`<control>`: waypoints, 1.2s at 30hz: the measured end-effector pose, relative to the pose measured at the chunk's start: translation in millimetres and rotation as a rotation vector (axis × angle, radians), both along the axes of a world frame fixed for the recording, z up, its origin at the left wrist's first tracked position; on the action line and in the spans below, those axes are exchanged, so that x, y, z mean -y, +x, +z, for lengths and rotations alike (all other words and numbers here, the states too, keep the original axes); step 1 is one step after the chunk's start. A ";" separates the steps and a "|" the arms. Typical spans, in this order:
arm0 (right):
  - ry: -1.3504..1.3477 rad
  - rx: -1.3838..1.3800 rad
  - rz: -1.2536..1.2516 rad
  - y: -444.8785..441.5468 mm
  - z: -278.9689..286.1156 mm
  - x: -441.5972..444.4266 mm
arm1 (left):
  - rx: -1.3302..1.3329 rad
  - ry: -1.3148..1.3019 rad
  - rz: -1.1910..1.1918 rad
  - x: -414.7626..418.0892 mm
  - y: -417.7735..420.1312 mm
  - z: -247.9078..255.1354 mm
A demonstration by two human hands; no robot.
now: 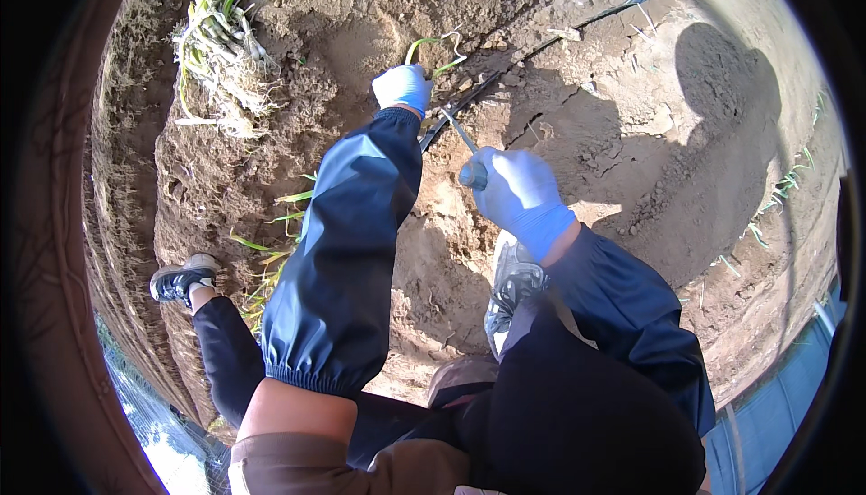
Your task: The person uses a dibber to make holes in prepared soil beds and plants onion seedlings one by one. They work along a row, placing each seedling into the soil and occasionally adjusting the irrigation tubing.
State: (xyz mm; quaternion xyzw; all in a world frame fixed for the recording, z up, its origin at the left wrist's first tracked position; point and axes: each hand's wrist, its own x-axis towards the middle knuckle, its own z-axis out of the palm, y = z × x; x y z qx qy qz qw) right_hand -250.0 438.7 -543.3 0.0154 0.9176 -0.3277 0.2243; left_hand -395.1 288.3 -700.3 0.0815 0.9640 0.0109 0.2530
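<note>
My left hand (403, 86), in a pale blue glove, is closed around a thin green-leaved plant (433, 41) whose bent leaves stick out past the fingers. The part inside the fist is hidden. In my right hand (517, 187), gloved the same way, is the rounded handle (473, 175) of a hand tool. Its narrow metal shaft (459, 129) slants up and left to the soil beside a black drip tape (484, 85). A bunch of spring onions (223, 48) with white stems and tangled roots lies on the soil at upper left.
Green leaves (270, 255) grow in a row beside my left sleeve. More shoots (785, 187) stand at the far right. My shoes (184, 278) rest on the cracked soil (588, 129). Blue sheeting (771, 414) borders the lower right.
</note>
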 end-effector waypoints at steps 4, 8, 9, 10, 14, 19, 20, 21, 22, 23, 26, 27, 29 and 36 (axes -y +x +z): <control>0.061 -0.086 -0.005 -4.4 -14.4 5.8 | -0.037 -0.029 -0.023 -0.7 3.2 -11.5; 0.093 -0.082 -0.017 -14.9 -18.2 9.8 | -0.030 -0.034 0.052 1.7 6.8 -16.8; 0.112 -0.078 -0.009 -15.4 -20.4 11.6 | -0.060 -0.065 0.043 2.0 8.8 -18.3; 0.130 -0.082 0.004 -14.8 -17.6 15.1 | -0.068 -0.073 0.038 5.1 8.2 -20.4; 0.027 -0.090 -0.059 2.7 -3.9 4.9 | -0.115 -0.083 -0.020 1.2 9.6 -16.8; -0.148 -0.143 -0.224 24.8 66.9 -6.9 | -0.098 0.030 0.094 14.0 19.4 -0.4; -0.157 -0.096 -0.234 30.1 72.9 -15.3 | -0.091 0.100 0.132 13.5 21.3 9.6; -0.148 -0.048 -0.255 37.1 80.3 -25.8 | -0.078 0.188 0.159 6.2 23.9 21.2; -0.241 -0.022 -0.291 39.9 88.9 -28.3 | -0.143 0.218 0.193 12.7 27.5 31.7; -0.331 -0.026 -0.341 48.5 85.4 -29.4 | -0.265 0.345 0.234 23.4 34.8 40.0; -0.217 -0.018 -0.291 61.9 86.8 -31.6 | -0.453 0.575 0.292 59.9 59.2 70.6; -0.212 -0.003 -0.269 63.4 93.7 -31.8 | -0.489 0.634 0.320 76.2 66.5 85.0; -0.214 0.044 -0.283 69.8 95.4 -34.7 | -0.519 0.665 0.383 109.8 75.1 94.2; -0.372 0.159 -0.356 64.1 102.5 -12.6 | -0.866 0.535 1.004 278.4 19.6 91.3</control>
